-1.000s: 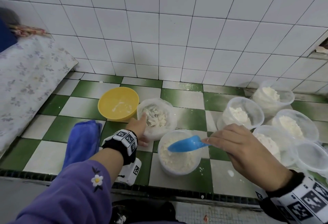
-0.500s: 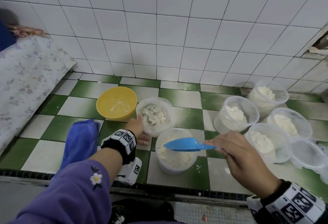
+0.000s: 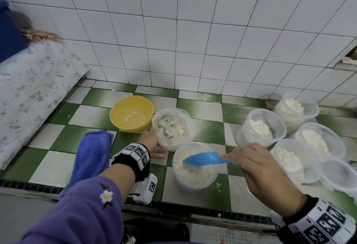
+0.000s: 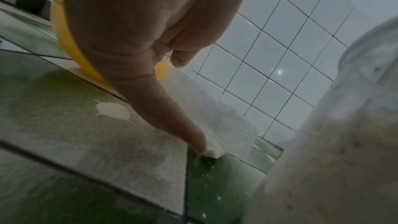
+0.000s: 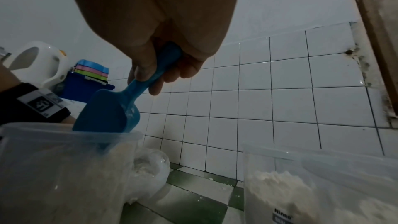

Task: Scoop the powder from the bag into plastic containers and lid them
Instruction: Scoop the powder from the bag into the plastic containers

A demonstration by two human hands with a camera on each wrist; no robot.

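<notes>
Right hand (image 3: 264,168) fingers curled round the blue scoop (image 3: 202,159), bowl dipped into the powder-filled container (image 3: 195,168). Left hand (image 3: 152,143) steadies the bag (image 3: 173,126) (finger positions unclear) beside it.

Probably a home kitchen corner: tiled wall (image 3: 193,31), checkered counter (image 3: 204,108), kettle (image 5: 41,62).

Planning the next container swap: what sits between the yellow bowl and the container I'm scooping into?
In the head view, the powder bag sits between the yellow bowl and the container, steadied by the left hand.
</notes>
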